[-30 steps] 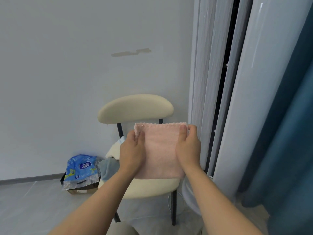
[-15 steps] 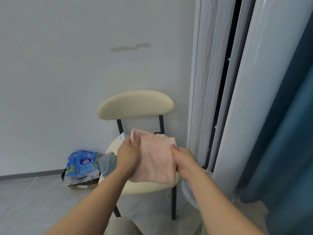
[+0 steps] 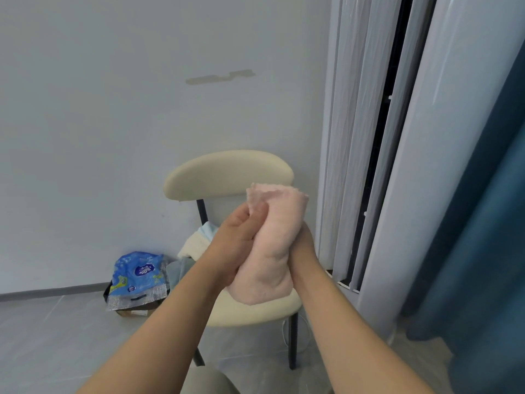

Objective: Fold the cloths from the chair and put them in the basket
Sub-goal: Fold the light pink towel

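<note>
A pink cloth (image 3: 277,240) is folded over between my two hands, held in the air in front of the cream chair (image 3: 227,172). My left hand (image 3: 235,237) pinches its upper left edge with thumb and fingers. My right hand (image 3: 304,245) is on the cloth's right side, mostly hidden behind it. More cloths (image 3: 199,240), light blue and cream, lie on the left of the chair seat. No basket is in view.
A blue plastic pack (image 3: 139,277) sits on a cardboard box on the grey floor left of the chair. Grey vertical blinds (image 3: 355,137) and a dark teal curtain (image 3: 488,223) hang to the right. A white wall stands behind.
The pink cloth was spread flat between both hands; my hands have come together, folding it in half into a narrow bundle.
</note>
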